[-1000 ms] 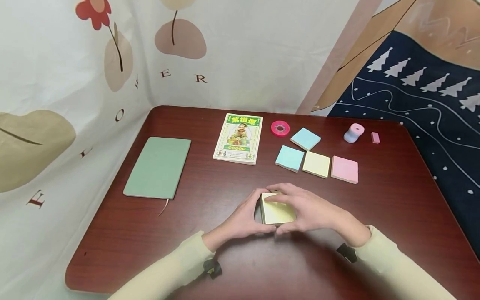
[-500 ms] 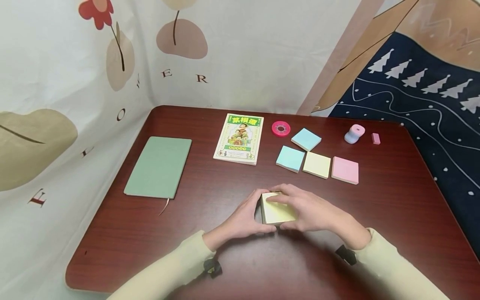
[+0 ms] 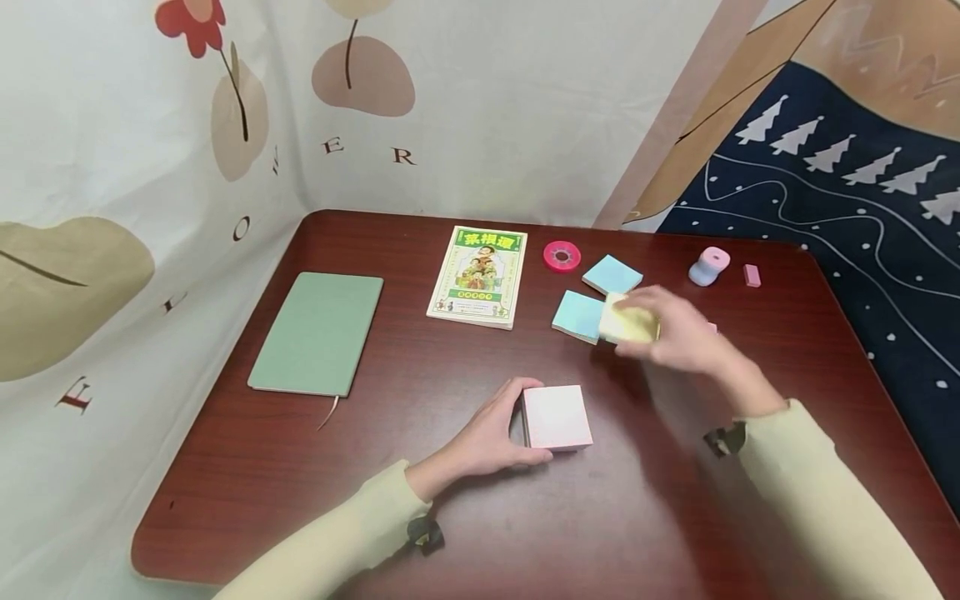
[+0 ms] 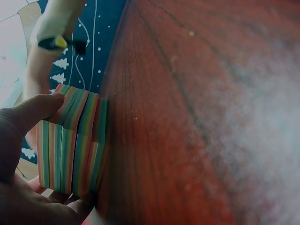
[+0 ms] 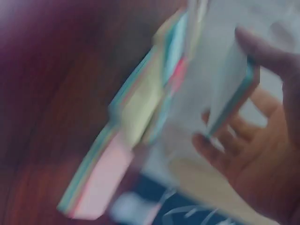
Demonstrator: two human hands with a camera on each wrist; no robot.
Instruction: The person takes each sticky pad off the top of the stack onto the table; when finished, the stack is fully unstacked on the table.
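My left hand point(image 3: 491, 433) grips the side of a stack of sticky note pads point(image 3: 557, 417) on the table, thumb at the near side. The stack's top is pale pink, and its striped coloured edges point(image 4: 68, 154) show in the left wrist view. Away to the right, my right hand point(image 3: 678, 333) pinches a yellow-topped sticky note pad point(image 3: 628, 320) between thumb and fingers. In the right wrist view that held pad point(image 5: 234, 93) is off the table, above other pads. A yellow pad point(image 5: 142, 105) and a pink pad point(image 5: 103, 178) lie below, mostly hidden in the head view.
Two blue sticky note pads point(image 3: 579, 315) lie beyond the stack. Behind are a red tape roll point(image 3: 562, 257) and an illustrated book point(image 3: 477, 277). A green notebook point(image 3: 317, 333) lies left. A pink-and-blue object point(image 3: 708, 267) and small pink block point(image 3: 752, 276) stand at the right back.
My right hand has lifted the yellow-topped pad off the stack and carried it up and right toward the other pads. A pale pink pad is exposed on top. My left hand stays put.
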